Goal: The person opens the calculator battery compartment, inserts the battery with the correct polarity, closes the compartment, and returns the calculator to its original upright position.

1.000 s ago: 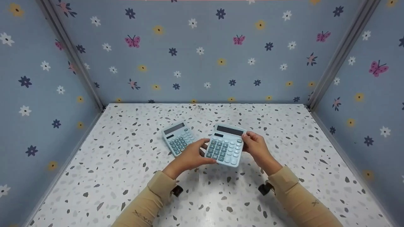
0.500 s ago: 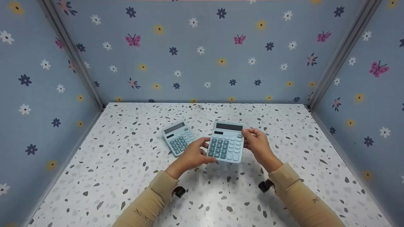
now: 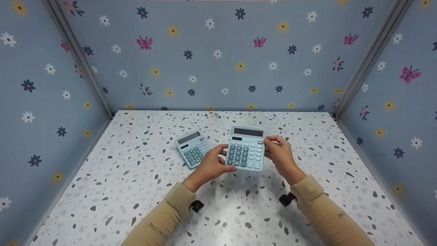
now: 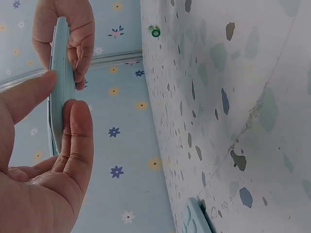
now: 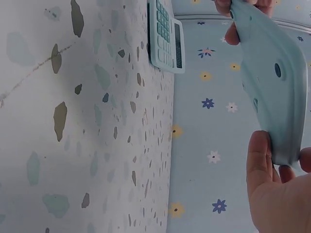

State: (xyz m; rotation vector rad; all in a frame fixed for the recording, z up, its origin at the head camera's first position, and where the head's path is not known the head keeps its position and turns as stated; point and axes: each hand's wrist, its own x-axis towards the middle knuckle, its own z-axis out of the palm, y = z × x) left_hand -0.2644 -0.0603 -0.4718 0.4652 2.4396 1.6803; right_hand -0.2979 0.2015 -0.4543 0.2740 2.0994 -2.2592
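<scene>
A light blue calculator (image 3: 245, 149) is held up off the table between both hands, its keys and dark display facing the head camera. My left hand (image 3: 211, 166) pinches its lower left edge, thumb in front and fingers behind. On the opposite side my right hand (image 3: 282, 158) grips the right edge near the display. The right wrist view shows the back of this calculator (image 5: 274, 73), with the right hand (image 5: 279, 189) at its edge. A second, similar calculator (image 3: 192, 147) lies on the table just left of the held one, partly covered by the left hand.
The white speckled table (image 3: 136, 191) is enclosed by blue flower-patterned panels (image 3: 218, 68) at the back and both sides. In the left wrist view, a small green-ringed object (image 4: 154, 32) shows at the table's far part; its kind cannot be told.
The held calculator has risen slightly and turned more upright and square to the head camera, both hands moving with it. The other calculator has stayed put.
</scene>
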